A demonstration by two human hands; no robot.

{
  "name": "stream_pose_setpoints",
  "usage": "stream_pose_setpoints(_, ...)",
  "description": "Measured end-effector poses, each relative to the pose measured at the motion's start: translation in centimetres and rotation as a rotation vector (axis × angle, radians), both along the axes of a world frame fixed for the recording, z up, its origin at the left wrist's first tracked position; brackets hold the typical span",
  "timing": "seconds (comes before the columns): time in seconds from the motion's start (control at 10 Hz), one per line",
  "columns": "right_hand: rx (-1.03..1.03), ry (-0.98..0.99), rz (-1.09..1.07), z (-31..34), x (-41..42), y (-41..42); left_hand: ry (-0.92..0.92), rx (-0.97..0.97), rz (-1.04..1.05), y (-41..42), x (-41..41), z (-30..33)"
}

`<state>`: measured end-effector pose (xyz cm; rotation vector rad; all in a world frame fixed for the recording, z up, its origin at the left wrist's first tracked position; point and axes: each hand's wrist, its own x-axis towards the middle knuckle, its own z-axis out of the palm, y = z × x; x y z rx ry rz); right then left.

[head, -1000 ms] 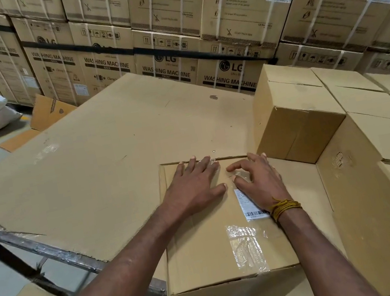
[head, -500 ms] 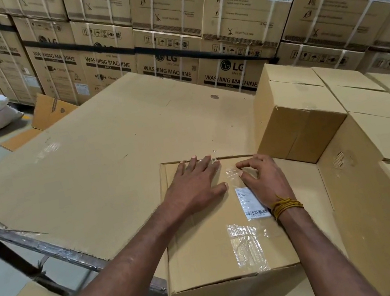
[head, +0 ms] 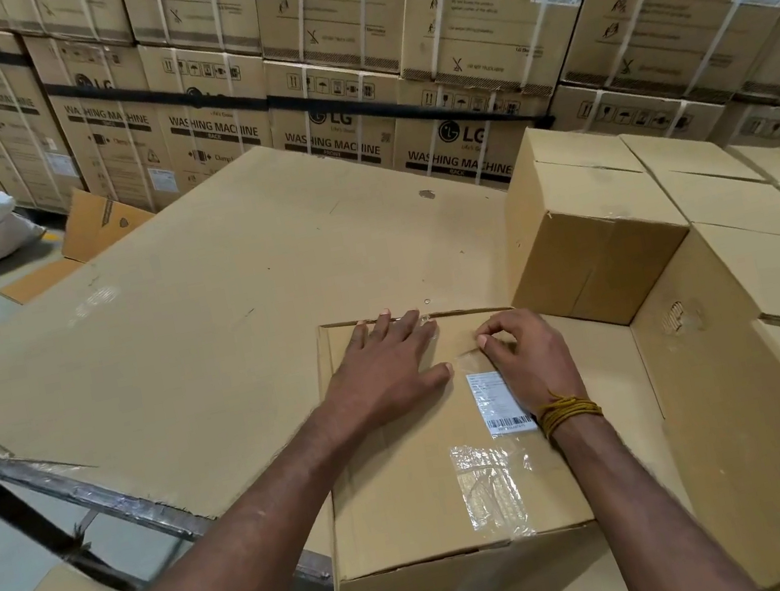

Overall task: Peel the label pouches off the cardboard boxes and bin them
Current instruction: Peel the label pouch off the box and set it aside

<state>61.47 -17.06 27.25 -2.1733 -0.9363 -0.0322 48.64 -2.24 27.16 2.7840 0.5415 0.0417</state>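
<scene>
We see the left hand point(head: 391, 373) lying flat, fingers straight and slightly spread, on the top of a cardboard box point(head: 413, 499) near its far edge. The right hand point(head: 529, 359) has its fingers curled, thumb and forefinger pinching the far end of the clear label pouch point(head: 493, 402), which lies stuck on the box top toward its right side with a barcode label inside. A yellow thread band point(head: 569, 412) circles the right wrist. The box rests on a large cardboard sheet point(head: 201, 328), at its near right corner.
</scene>
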Motion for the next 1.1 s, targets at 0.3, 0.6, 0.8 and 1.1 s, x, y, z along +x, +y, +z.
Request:
stream_pose_setpoints(0.3,0.026,-0.007,0.011,0.3,-0.1,-0.1,-0.007,-0.006,0.006,0.0,0.0,-0.1)
stream_pose_setpoints(0.6,0.052,0.056,0.001,0.4,-0.2,-0.3,-0.006,0.010,0.003,0.1,0.1,-0.2)
stream_pose_setpoints(0.8,0.086,0.151,0.009,0.9,-0.6,-0.6,-0.007,0.003,0.003,0.1,0.0,-0.2)
stream_pose_setpoints(1.1,-0.042,0.111,-0.017,0.5,0.3,-1.5,-0.012,-0.008,-0.003,0.1,-0.2,0.0)
